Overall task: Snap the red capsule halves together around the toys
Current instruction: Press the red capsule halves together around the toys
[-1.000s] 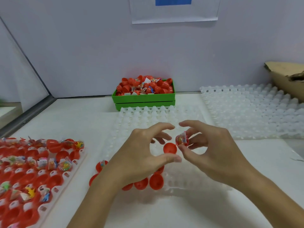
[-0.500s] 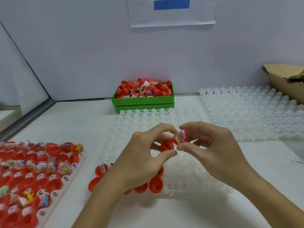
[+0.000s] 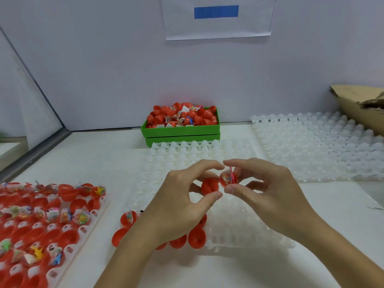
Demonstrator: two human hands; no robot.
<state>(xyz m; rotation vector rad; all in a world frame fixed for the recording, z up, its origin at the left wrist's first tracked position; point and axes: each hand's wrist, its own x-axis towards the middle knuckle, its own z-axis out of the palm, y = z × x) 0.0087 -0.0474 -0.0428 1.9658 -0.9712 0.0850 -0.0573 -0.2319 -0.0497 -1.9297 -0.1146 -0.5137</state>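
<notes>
We see a white paper sheet with a blue bar [image 3: 216,11] on the wall far above the hands, a torn cardboard box [image 3: 361,107] well off to their right

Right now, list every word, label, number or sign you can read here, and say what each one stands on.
No text can be quoted.
Paper sheet on the wall: dark characters at its top edge, cut off by the frame, unreadable; below them a plain blue bar with no lettering.
Toy packets in the left tray: small white labels, too small and blurred to read.
Cardboard box: no print visible.
</notes>
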